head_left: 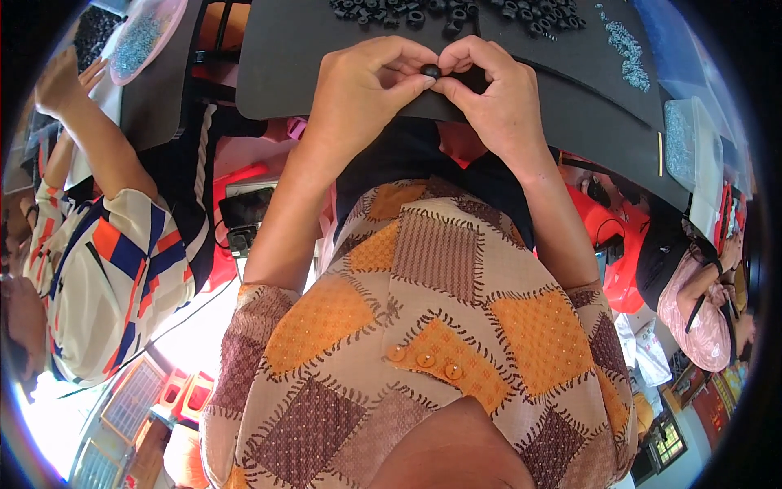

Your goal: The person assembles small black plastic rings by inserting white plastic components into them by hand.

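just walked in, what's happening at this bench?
A person's left hand and right hand pinch one small black ring between the fingertips, over a dark mat. More black rings lie heaped at the mat's far edge, small silvery parts to the right. A co-worker's arm reaches in on the left.

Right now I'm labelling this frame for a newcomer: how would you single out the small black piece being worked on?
Start at the black mat across the top. At its near edge, the left hand and right hand meet, pinching the small black round piece between their fingertips. Unlike the similar black rings heaped at the mat's far edge, it alone is lifted and held.
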The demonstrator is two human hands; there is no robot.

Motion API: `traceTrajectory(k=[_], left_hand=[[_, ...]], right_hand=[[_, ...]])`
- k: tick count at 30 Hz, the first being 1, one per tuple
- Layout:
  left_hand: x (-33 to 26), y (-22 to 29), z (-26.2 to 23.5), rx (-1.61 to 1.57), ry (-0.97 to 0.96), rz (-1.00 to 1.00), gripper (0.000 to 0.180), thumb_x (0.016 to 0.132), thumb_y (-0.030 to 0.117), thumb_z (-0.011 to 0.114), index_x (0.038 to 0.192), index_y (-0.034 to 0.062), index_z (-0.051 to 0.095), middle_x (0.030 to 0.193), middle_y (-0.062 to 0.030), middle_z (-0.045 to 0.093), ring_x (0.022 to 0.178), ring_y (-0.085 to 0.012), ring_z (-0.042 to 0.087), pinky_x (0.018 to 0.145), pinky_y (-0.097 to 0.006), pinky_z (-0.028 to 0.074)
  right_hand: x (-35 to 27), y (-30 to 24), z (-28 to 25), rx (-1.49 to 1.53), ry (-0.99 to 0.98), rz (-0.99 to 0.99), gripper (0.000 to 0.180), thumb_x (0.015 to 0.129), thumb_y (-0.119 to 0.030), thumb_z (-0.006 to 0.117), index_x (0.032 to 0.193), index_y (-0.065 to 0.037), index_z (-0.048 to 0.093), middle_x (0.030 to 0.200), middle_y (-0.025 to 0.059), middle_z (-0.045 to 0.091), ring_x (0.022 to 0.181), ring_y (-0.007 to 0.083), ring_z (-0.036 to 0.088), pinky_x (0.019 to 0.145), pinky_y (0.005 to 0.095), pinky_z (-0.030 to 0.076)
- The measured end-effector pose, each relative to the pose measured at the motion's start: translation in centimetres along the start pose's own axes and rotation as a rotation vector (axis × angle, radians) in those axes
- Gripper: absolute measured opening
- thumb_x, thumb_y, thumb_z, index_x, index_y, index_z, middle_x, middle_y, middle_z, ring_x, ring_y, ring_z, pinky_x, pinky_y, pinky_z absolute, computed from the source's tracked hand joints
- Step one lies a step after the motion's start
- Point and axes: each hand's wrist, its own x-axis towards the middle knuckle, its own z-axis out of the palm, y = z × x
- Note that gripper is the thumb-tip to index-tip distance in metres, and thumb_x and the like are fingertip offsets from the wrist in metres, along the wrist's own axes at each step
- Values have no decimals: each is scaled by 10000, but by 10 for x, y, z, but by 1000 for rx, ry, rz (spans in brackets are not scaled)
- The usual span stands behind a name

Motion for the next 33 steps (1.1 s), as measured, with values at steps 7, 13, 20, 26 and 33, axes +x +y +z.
traceTrajectory(k=[7, 13, 20, 26, 33], left_hand=[[1, 3, 5, -28, 69, 40, 258, 777, 39, 763, 1015, 30, 664, 883, -103, 716, 798, -185, 709, 716, -281, 575], [4, 0, 6, -5, 48, 111, 230, 771, 57, 762, 981, 31, 671, 877, -97, 702, 756, -210, 692, 677, -293, 557], [3, -6, 3, 291, 109, 265, 178, 739, 138, 764, 879, 41, 713, 883, -72, 686, 836, -270, 618, 737, -368, 506], [3, -4, 1, 290, 96, 208, 187, 726, 167, 777, 864, 50, 729, 889, -52, 694, 865, -261, 604, 762, -363, 497], [2, -9, -3, 282, 103, 199, 177, 713, 158, 783, 852, 60, 735, 883, -48, 695, 850, -258, 601, 755, -361, 498]], right_hand=[[7, -8, -15, 100, -162, 82, 131, 821, -126, 717, 874, -26, 653, 763, 77, 684, 693, 159, 672, 665, 281, 517], [9, -5, -11, 93, -138, 99, 165, 844, -169, 715, 867, -16, 658, 712, 65, 677, 634, 128, 644, 627, 265, 508], [12, -1, -12, 135, -149, 110, 169, 849, -161, 710, 852, 2, 666, 731, 69, 690, 669, 112, 653, 648, 252, 507], [34, -7, -19, 962, -107, -9, 285, 988, -214, 525, 758, -47, 546, 651, -27, 460, 569, 74, 393, 558, 246, 323], [51, -31, -15, 1301, -238, -71, 439, 1014, -325, 428, 641, -102, 369, 551, -31, 260, 499, 107, 215, 497, 282, 173]])
